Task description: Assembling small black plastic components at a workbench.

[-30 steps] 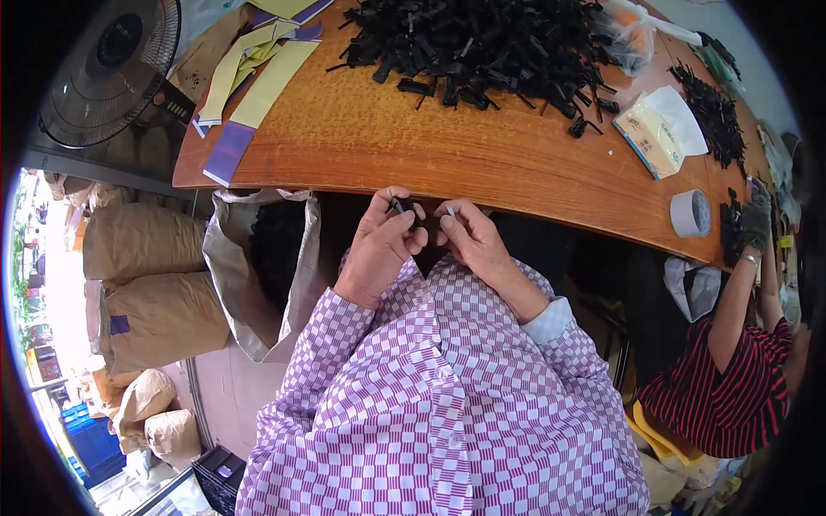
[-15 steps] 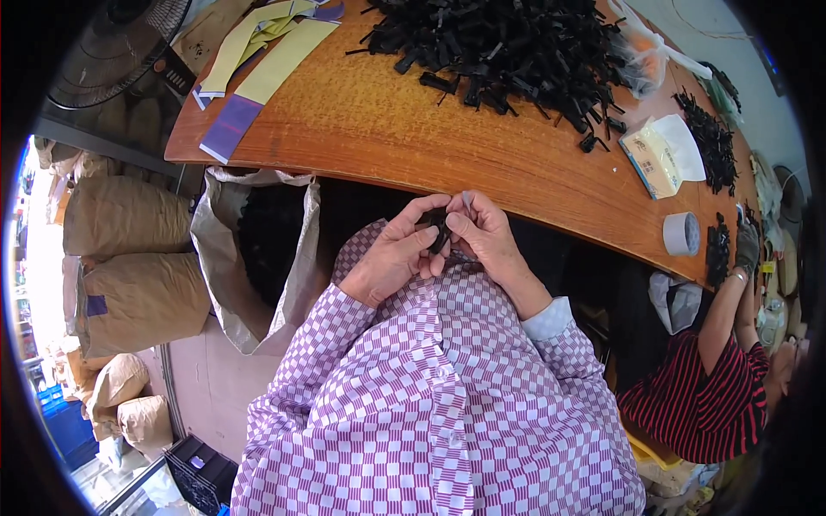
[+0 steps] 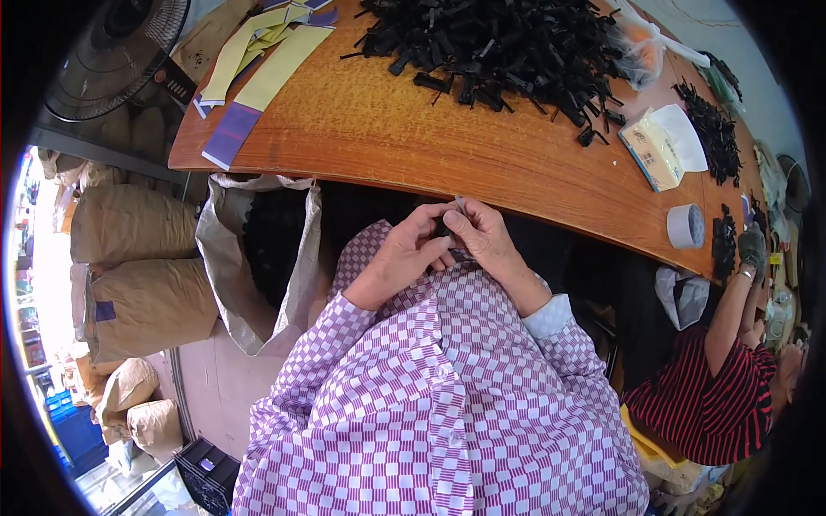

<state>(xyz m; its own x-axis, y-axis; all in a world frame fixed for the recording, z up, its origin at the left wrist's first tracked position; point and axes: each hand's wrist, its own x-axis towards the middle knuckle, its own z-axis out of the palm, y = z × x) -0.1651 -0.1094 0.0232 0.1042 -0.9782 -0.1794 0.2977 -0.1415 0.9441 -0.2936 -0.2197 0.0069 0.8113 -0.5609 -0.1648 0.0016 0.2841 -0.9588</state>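
My left hand (image 3: 398,259) and my right hand (image 3: 489,238) meet in front of my chest, just below the table's near edge. Between their fingers sits a small black part (image 3: 442,230), mostly covered by the fingers. The left fingers and thumb are closed around it. A small grey tip (image 3: 459,204) pokes up by my right thumb and forefinger, which pinch together; whether it belongs to the black part I cannot tell. On the wooden table (image 3: 361,129) beyond lies a large heap of similar-looking small black parts (image 3: 499,52).
An open woven sack (image 3: 297,258) with black contents stands left below the table. Yellow and purple strips (image 3: 275,73) lie at the table's left. A tissue pack (image 3: 650,150) and tape roll (image 3: 685,226) sit right, near a co-worker's gloved hand (image 3: 753,248). Brown sacks (image 3: 151,301) are stacked left.
My fingers have closed further over the black part, so less of it shows. The left thumb has shifted lower. The view has moved slightly.
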